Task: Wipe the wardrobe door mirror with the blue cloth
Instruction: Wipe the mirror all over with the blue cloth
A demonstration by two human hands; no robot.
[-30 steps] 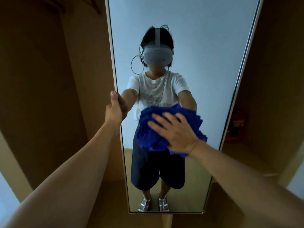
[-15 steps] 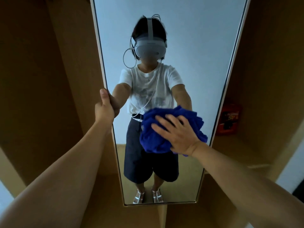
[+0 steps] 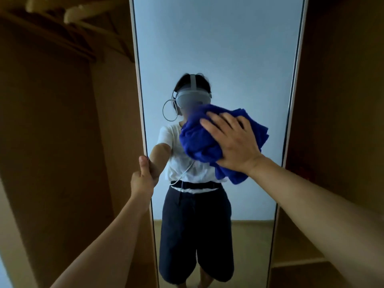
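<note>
head view: tall wardrobe door mirror (image 3: 218, 48) in a pale frame, standing between brown wardrobe panels (image 3: 52, 142). blue cloth (image 3: 199, 142) bunched against the glass at about mid-height, right of centre, covering part of the reflected person (image 3: 195, 225). right hand (image 3: 234, 142) laid flat on the cloth, palm to it, fingers (image 3: 214, 125) straight and slightly spread, pressing the bundle onto the mirror; loose folds hanging out below the wrist. left hand (image 3: 144, 177) gripping the mirror's left edge, thumb on the front face, remaining fingers curled behind the frame and hidden. both bare forearms reaching in from the lower corners. pale hangers (image 3: 83, 11) up at top left inside the wardrobe. wooden shelf (image 3: 299, 262) low on the right. reflection showing a white t-shirt, dark shorts, a headset with a looping cable, and a tan floor.
</note>
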